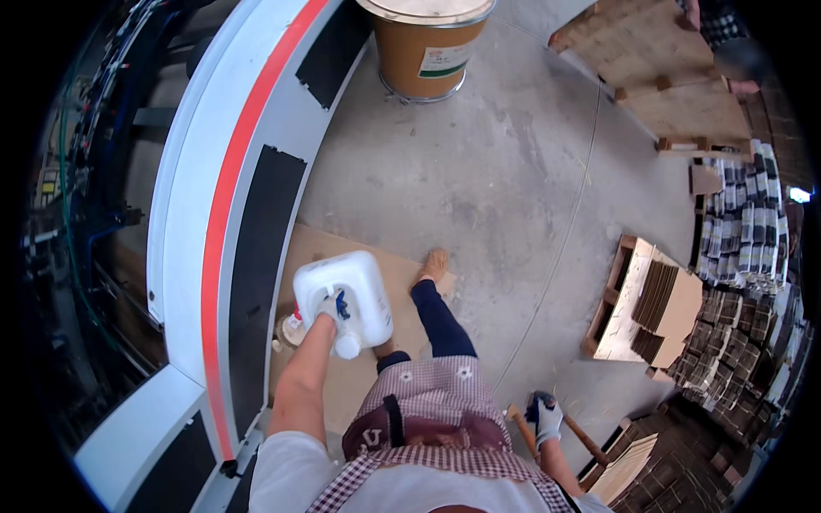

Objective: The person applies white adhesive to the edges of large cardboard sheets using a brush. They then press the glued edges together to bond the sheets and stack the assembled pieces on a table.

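Gripping a white jug in your left hand, contents unclear; right hand beside wooden bar, its grip untellable.

Jug in the left hand: I see milky white, white cap.
Machine left of that grip: white, red stripe, black panels.
Drum ahead of it: brown, white-and-green label.
Apron right of it: I make out maroon-and-white checks.
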Demonstrator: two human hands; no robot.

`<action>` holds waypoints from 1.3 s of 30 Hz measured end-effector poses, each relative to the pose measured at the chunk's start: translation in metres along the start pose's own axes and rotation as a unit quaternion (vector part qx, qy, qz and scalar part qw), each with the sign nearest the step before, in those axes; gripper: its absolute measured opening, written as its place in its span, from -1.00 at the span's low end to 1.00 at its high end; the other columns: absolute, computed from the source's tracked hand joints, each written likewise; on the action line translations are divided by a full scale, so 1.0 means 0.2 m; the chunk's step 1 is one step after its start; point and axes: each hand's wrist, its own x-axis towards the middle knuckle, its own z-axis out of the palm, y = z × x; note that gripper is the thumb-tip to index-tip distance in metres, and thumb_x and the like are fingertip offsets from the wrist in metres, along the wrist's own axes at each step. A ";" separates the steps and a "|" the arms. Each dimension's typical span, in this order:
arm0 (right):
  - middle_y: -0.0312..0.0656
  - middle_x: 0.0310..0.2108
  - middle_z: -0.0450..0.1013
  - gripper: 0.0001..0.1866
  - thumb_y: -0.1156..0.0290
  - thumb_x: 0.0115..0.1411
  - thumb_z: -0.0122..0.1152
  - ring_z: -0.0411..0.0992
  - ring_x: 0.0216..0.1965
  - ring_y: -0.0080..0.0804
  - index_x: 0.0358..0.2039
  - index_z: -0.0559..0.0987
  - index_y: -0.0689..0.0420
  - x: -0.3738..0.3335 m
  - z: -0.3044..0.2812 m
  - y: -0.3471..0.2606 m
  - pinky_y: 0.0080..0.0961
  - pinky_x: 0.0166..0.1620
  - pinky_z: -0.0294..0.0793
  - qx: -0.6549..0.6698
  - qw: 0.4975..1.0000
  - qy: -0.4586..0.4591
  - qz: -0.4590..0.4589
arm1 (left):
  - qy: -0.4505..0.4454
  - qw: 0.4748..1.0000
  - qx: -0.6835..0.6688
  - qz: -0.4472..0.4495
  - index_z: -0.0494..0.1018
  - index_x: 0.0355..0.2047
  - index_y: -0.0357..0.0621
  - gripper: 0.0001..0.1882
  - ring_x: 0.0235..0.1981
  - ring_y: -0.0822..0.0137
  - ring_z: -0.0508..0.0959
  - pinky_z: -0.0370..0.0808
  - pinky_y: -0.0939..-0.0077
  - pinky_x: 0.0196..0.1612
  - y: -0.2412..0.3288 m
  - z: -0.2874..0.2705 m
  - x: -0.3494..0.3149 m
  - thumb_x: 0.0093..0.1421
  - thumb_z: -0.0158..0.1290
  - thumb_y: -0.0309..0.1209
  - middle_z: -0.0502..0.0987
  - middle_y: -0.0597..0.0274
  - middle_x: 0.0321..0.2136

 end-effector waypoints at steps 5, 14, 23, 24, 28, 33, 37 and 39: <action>-0.17 -0.58 0.46 -0.82 0.42 0.20 0.10 0.44 -0.68 -0.38 -0.18 0.45 0.14 0.17 -0.03 -0.40 -0.49 -0.65 0.45 0.030 0.999 -0.004 0.033 | 0.020 0.998 0.056 0.005 0.44 -0.37 -0.10 -0.75 -0.83 0.34 0.32 0.34 0.45 -0.78 0.35 0.22 -0.07 0.09 0.19 -0.22 0.42 0.23 -0.68; -0.28 -0.58 0.44 -0.82 0.45 0.15 0.16 0.41 -0.62 -0.57 -0.20 0.56 0.11 0.11 -0.08 -0.88 -0.61 -0.57 0.41 0.079 0.994 0.061 0.040 | -0.021 0.969 0.205 0.138 0.45 -0.47 -0.07 -0.73 -0.78 0.36 0.40 0.37 0.45 -0.68 0.99 0.69 0.11 0.06 0.20 -0.16 0.47 0.26 -0.64; -0.32 -0.58 0.46 -0.83 0.41 0.14 0.15 0.42 -0.62 -0.61 -0.22 0.55 0.07 -0.28 0.02 -0.67 -0.63 -0.56 0.41 0.020 0.984 0.145 0.101 | -0.048 0.905 0.337 0.254 0.45 -0.52 -0.03 -0.75 -0.79 0.46 0.33 0.29 0.54 -0.67 1.60 1.19 0.65 0.12 0.16 -0.17 0.43 0.32 -0.70; -0.31 -0.59 0.46 -0.84 0.40 0.14 0.16 0.41 -0.63 -0.61 -0.26 0.55 0.09 -0.38 0.07 -0.61 -0.62 -0.56 0.42 0.041 0.979 0.164 0.112 | -0.069 0.912 0.319 0.250 0.46 -0.50 -0.03 -0.76 -0.77 0.46 0.34 0.30 0.54 -0.65 1.65 1.26 0.65 0.13 0.16 -0.16 0.43 0.34 -0.70; -0.29 -0.58 0.46 -0.83 0.42 0.15 0.17 0.44 -0.61 -0.56 -0.22 0.56 0.08 -0.62 0.21 -0.47 -0.60 -0.59 0.41 0.093 0.959 0.206 0.172 | -0.071 0.913 0.322 0.239 0.48 -0.27 -0.05 -0.71 -0.58 0.47 0.41 0.37 0.56 -0.50 1.81 1.42 0.76 0.17 0.10 -0.12 0.46 0.37 -0.54; -0.26 -0.58 0.47 -0.83 0.43 0.15 0.16 0.45 -0.62 -0.54 -0.23 0.56 0.08 -0.92 0.43 -0.31 -0.60 -0.59 0.41 0.181 0.933 0.231 0.209 | -0.099 0.910 0.344 0.208 0.38 0.03 -0.20 -0.48 -0.22 0.27 0.49 0.46 0.46 -0.13 1.84 1.37 0.59 0.23 0.01 -0.06 0.49 0.14 -0.16; -0.26 -0.59 0.46 -0.85 0.45 0.14 0.16 0.44 -0.63 -0.53 -0.25 0.56 0.09 -1.10 0.50 -0.22 -0.59 -0.60 0.40 0.250 0.904 0.271 0.214 | -0.054 0.856 0.472 0.205 0.28 0.15 -0.20 -0.39 0.02 0.21 0.43 0.30 0.42 0.15 1.59 1.12 0.28 0.25 -0.02 -0.03 0.41 0.16 0.07; -0.26 -0.61 0.45 -0.85 0.46 0.13 0.16 0.43 -0.65 -0.53 -0.25 0.56 0.09 -1.17 0.52 -0.13 -0.58 -0.62 0.39 0.279 0.885 0.301 0.219 | -0.119 0.781 0.541 0.288 0.24 0.16 -0.22 -0.38 0.09 0.25 0.36 0.25 0.36 0.17 1.36 0.97 -0.01 0.25 -0.03 -0.03 0.37 0.13 0.11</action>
